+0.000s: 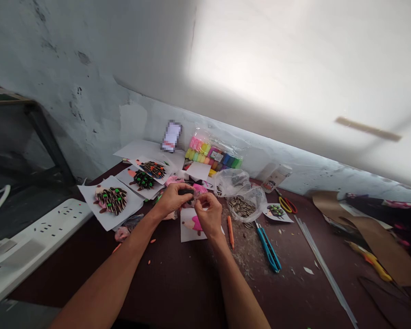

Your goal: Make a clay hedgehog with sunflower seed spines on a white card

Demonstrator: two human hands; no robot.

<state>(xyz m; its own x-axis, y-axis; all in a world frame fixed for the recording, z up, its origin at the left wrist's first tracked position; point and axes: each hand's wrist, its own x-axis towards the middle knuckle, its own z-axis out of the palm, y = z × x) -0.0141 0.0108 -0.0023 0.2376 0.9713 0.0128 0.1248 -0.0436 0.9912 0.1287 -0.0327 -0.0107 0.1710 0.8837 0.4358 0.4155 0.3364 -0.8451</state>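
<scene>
My left hand [174, 198] is closed, its fingers pinching a small dark lump [185, 192] that looks like modelling clay. Close beside it, my right hand [208, 212] has its thumb and fingertips pressed together; thin clear plastic seems to run between the hands, but what the right fingers hold is hard to make out. Bright pink clay [199, 188] shows just behind the fingertips. Under my right wrist lies a white card [188, 235] bearing a peach and pink clay shape [196, 223], partly hidden. An orange marker [230, 232] rests to the right.
Cards with seed-covered hedgehogs [111, 200] lie left. Behind are clay sticks [208, 155] in plastic and a phone [171, 136]. To the right are a bag of striped seeds [241, 206], a teal cutter [269, 249], scissors [287, 204], glue sticks [325, 269] and a yellow glue gun [373, 261].
</scene>
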